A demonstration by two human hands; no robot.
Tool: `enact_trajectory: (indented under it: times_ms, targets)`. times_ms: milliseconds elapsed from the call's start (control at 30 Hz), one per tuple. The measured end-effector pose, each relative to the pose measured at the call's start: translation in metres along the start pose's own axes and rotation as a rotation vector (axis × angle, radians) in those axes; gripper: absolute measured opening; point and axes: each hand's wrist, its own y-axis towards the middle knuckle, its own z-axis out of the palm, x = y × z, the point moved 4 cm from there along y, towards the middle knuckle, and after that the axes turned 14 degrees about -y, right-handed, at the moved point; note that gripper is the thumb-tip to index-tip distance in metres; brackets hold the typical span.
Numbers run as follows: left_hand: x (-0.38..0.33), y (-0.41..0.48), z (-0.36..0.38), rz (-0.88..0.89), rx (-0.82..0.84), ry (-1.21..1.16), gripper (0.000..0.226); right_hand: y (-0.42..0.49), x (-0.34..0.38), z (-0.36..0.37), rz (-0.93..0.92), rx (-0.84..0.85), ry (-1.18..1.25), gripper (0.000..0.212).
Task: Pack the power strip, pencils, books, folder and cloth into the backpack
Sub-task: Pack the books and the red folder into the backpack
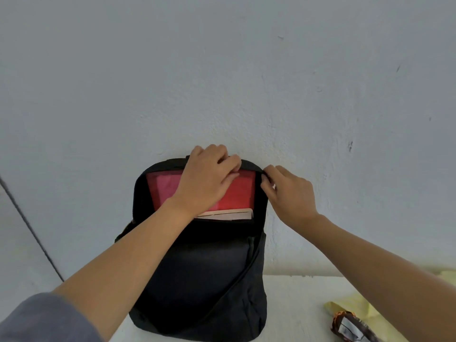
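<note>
A black backpack [202, 272] stands upright on a white table, leaning against the wall, its main compartment unzipped at the top. Inside it a red folder [239, 191] stands against the back, with the pale page edges of a book [229, 214] in front of it. My left hand [207, 178] grips the top rim of the backpack at the back, fingers curled over the edge. My right hand [286, 191] pinches the rim at the top right corner, near the zip. The power strip, pencils and cloth are not visible.
A plain pale wall [222, 70] rises directly behind the backpack. On the white table [296, 304] at the lower right lie a yellow sheet or cloth [355, 304] and a dark brown wrapped packet [350, 327]. A dark cable [29, 228] runs down the wall at left.
</note>
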Motion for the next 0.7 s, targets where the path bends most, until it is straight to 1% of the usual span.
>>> enact_trajectory:
  times_ms: [33,67,100,167,200,267,367,433,467,500,600,700]
  targets:
    - [-0.005,-0.004,0.006,0.062,0.050,0.022,0.010,0.002,0.001,-0.002,0.001,-0.019,0.011,0.027]
    - [-0.006,-0.009,0.012,0.072,0.113,0.018,0.013,0.004,0.004,-0.005,-0.003,-0.019,0.037,0.029]
    - [-0.003,-0.014,0.021,0.038,0.174,0.006,0.018,0.005,0.005,-0.007,-0.015,0.001,0.078,0.028]
    - [0.006,-0.025,0.034,-0.096,0.292,-0.015,0.042,0.007,0.009,-0.008,-0.065,0.100,0.187,0.026]
    - [0.009,-0.031,0.037,-0.126,0.331,-0.027,0.051,0.007,0.010,-0.008,-0.081,0.164,0.223,0.028]
    - [0.010,-0.038,0.038,-0.151,0.361,-0.062,0.058,0.008,0.005,-0.008,-0.079,0.262,0.251,0.030]
    - [0.004,-0.040,0.035,-0.266,0.438,-0.138,0.065,0.004,-0.005,-0.016,-0.056,0.340,0.264,0.028]
    - [-0.005,-0.042,0.035,-0.331,0.546,-0.110,0.063,-0.004,-0.011,-0.028,-0.034,0.376,0.293,0.024]
    - [-0.011,-0.043,0.035,-0.343,0.574,-0.107,0.059,-0.009,-0.014,-0.035,-0.013,0.395,0.318,0.023]
    - [-0.017,-0.044,0.034,-0.350,0.567,-0.121,0.053,-0.014,-0.017,-0.041,0.013,0.407,0.341,0.022]
    - [-0.047,-0.045,0.030,-0.337,0.437,-0.228,0.031,-0.040,-0.032,-0.065,0.098,0.422,0.410,0.018]
    - [-0.087,-0.050,0.033,-0.292,0.368,-0.264,0.022,-0.068,-0.050,-0.088,0.192,0.422,0.482,0.018]
